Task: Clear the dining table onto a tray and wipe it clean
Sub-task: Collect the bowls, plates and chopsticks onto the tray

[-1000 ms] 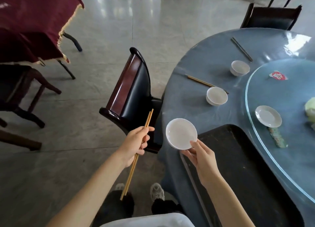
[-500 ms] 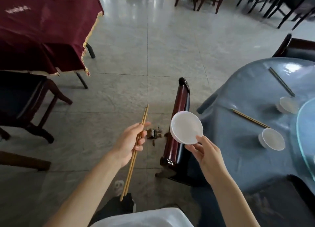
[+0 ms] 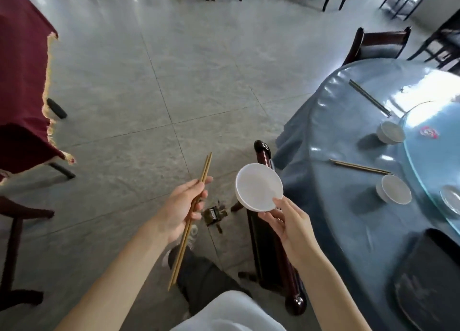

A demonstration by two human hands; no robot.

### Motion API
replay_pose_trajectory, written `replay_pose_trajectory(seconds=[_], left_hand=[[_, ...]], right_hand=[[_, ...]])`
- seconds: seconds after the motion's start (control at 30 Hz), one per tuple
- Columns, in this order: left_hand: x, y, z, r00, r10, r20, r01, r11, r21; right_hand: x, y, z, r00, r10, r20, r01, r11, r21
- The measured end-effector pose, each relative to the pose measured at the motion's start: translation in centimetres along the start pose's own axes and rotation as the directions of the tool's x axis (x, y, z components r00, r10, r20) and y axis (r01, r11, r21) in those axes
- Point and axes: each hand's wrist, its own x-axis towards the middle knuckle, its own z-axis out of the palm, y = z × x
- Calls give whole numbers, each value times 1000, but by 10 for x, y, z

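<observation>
The left hand (image 3: pixel 179 207) grips a pair of wooden chopsticks (image 3: pixel 191 218) at mid-length, fingers curled round them, the tips pointing up and away and the lower ends slanting down toward the person's dark trouser leg. The right hand (image 3: pixel 290 225) pinches the near rim of a small white dish (image 3: pixel 258 187), thumb on the inside edge and fingers beneath, holding it tilted over the floor beside the dark wooden chair (image 3: pixel 271 251). Both hands are off to the left of the round surface (image 3: pixel 348 206), which wears a blue-grey cloth under clear plastic. On it stand two small white bowls, one nearer (image 3: pixel 394 189) and one farther (image 3: pixel 390 132), with a wooden chopstick pair (image 3: pixel 361 167) lying between them and a darker pair (image 3: pixel 369 98) beyond. A glass turntable (image 3: pixel 433 161) covers the right part, carrying a red-and-white packet (image 3: pixel 428 132) and a small plate (image 3: pixel 451 198) at the frame edge. A dark tray (image 3: pixel 428 281) rests on the near edge of the surface. Some small debris (image 3: pixel 215 213) lies on the tiled floor.
</observation>
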Motion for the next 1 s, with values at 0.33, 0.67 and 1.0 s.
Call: replay_pose_trajectory(seconds=[0.33, 0.67, 1.0], left_hand=[[142, 136, -51, 991, -90, 94, 74, 984, 164], [282, 228, -23, 949, -239, 205, 157, 924, 348], [426, 282, 74, 840, -450, 303, 250, 816, 521]], right_hand=[[116, -22, 107, 983, -3, -183, 42, 977, 207], [185, -88, 155, 936, -65, -345, 156, 958, 243], [270, -140, 168, 741, 34, -670, 319, 861, 396]])
